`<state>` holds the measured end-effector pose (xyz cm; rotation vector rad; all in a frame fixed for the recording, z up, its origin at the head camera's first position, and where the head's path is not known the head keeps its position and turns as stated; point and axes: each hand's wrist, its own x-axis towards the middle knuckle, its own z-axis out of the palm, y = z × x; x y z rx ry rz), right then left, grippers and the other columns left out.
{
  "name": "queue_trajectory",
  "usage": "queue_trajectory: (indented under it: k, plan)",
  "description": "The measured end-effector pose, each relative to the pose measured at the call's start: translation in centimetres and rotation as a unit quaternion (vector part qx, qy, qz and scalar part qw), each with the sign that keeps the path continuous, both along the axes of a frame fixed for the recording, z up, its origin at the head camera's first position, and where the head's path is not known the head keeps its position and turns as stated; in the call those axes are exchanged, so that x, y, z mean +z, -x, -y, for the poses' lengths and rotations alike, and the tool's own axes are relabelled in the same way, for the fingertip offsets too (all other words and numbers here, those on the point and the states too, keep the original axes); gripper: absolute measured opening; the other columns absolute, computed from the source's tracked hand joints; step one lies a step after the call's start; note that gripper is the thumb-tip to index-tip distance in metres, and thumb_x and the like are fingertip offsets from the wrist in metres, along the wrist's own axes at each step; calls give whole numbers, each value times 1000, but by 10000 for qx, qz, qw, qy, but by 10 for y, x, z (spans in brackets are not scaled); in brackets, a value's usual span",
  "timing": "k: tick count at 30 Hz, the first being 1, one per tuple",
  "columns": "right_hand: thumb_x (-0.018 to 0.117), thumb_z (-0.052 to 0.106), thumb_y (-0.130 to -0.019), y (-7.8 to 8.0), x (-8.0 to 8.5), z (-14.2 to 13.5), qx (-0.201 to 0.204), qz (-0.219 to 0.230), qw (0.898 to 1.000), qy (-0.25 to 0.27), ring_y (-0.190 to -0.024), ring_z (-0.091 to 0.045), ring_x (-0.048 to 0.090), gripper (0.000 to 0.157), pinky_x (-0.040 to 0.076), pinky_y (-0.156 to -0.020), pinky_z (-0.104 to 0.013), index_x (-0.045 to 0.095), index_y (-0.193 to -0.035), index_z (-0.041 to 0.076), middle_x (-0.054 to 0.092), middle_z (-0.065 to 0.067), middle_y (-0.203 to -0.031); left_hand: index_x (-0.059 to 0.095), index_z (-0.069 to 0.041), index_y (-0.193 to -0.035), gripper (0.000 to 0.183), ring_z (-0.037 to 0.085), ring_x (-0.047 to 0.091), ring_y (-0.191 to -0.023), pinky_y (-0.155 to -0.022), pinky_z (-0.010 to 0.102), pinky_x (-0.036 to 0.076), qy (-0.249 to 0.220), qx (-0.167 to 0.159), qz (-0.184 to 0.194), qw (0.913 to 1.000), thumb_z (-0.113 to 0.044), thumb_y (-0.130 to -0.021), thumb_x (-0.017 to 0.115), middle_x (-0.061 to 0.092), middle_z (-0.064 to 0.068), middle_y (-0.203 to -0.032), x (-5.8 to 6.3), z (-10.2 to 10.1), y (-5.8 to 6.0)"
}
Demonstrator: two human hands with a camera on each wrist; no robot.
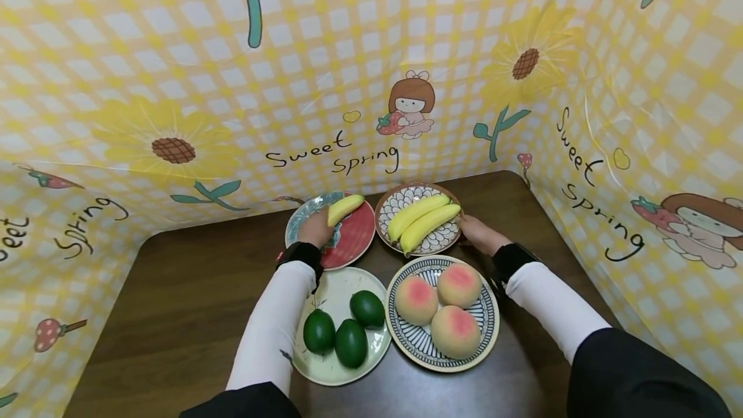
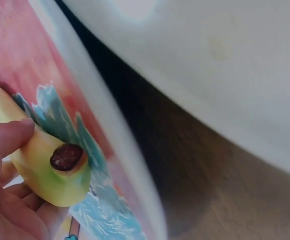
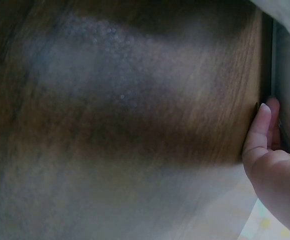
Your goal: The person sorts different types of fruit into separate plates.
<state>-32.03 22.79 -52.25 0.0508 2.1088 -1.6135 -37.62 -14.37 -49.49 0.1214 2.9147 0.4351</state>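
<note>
My left hand grips a yellow banana over the red-and-blue plate. In the left wrist view the thumb presses one side of the banana, with fingers curled beneath; its dark brown end faces the camera. Two more bananas lie side by side on the brown-rimmed patterned plate. At that plate's right rim, my right hand pinches the edge. The right wrist view shows this hand with thumb and finger close together at the rim, part of its grip hidden.
Nearer me, a pale green plate holds three dark green fruits. Beside it, a blue-and-white striped plate carries three peaches. All the plates stand close together on the brown table. Yellow checked cloth walls the table's back and sides.
</note>
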Motion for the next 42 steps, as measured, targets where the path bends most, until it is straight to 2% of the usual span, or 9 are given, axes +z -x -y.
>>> queue_trajectory:
  k: [5, 10, 14, 18, 21, 27, 33, 37, 42]
  plan:
    - [12, 21, -113, 2, -1, -1, -54, -8, 10000, -41, -134, -34, 43, 55, 40, -115, -50, 22, -156, -12, 36, -31, -152, 43, 1, -150, 54, 42, 63, -121, -104, 53, 51, -174, -179, -261, 9993, -15, -101, 59, 65, 27, -132, 7, -19, 2]
    - [13, 21, -113, 1, 0, -4, -109, -65, 9999, -71, -127, -31, 47, 54, 42, -112, -47, 24, -155, -11, 41, -30, -146, 53, -3, -143, 46, 41, 66, -117, -101, 53, 51, -574, -827, -802, 9917, -13, -99, 61, 69, 23, -126, 23, -64, 4]
    - [14, 21, -113, 1, -2, 1, -102, -88, 9999, -90, -120, -25, 51, 53, 44, -108, -43, 28, -154, -11, 45, -28, -142, 46, -5, -151, 54, 40, 62, -125, -105, 52, 50, -546, -1125, -606, 9903, -14, -101, 61, 64, 23, -136, 30, -97, 7]
    - [16, 22, -114, 1, -4, 12, -91, -69, 9999, -20, -110, -17, 53, 52, 46, -102, -36, 34, -150, -11, 51, -23, -135, 36, -9, -158, 60, 37, 57, -133, -111, 50, 47, -420, -946, -277, 9942, -17, -103, 59, 58, 22, -145, 26, -115, 10]
    - [17, 23, -114, 1, -6, 18, -63, -43, 10000, 55, -107, -16, 52, 52, 46, -99, -33, 36, -149, -10, 52, -21, -133, 33, -11, -160, 61, 36, 52, -140, -116, 48, 44, -368, -893, -76, 9953, -19, -105, 56, 51, 19, -154, 20, -119, 8]
    - [17, 22, -114, 0, -7, 26, -39, -61, 9999, 112, -110, -18, 52, 51, 46, -98, -35, 37, -147, -10, 51, -21, -132, 33, -8, -161, 58, 36, 39, -151, -124, 46, 34, -602, -1270, -7, 9901, -18, -107, 52, 39, 18, -164, 11, -115, 3]
    - [17, 23, -114, 7, -3, 33, 221, -137, 9996, 128, -103, -13, 52, 50, 46, -92, -29, 41, -144, -9, 53, -15, -125, 22, -10, -164, 62, 32, 25, -158, -129, 44, 24, -250, -1363, 320, 9898, -32, -111, 43, 26, 18, -169, 1, -104, 6]
    - [17, 22, -113, 8, -3, 30, 214, -101, 9996, 134, -97, -10, 51, 49, 45, -88, -26, 40, -145, -9, 54, -11, -120, 18, -11, -165, 67, 32, 13, -162, -131, 47, 18, -124, -1375, 496, 9892, -41, -110, 40, 14, 16, -173, 4, -106, 3]
    - [16, 23, -113, 9, 0, 19, 131, -88, 9999, 38, -95, -8, 50, 50, 45, -86, -25, 38, -145, -10, 54, -9, -118, 23, -8, -164, 67, 33, 18, -160, -129, 48, 24, -212, -1666, 170, 9857, -36, -108, 48, 19, 16, -172, 24, -111, -4]
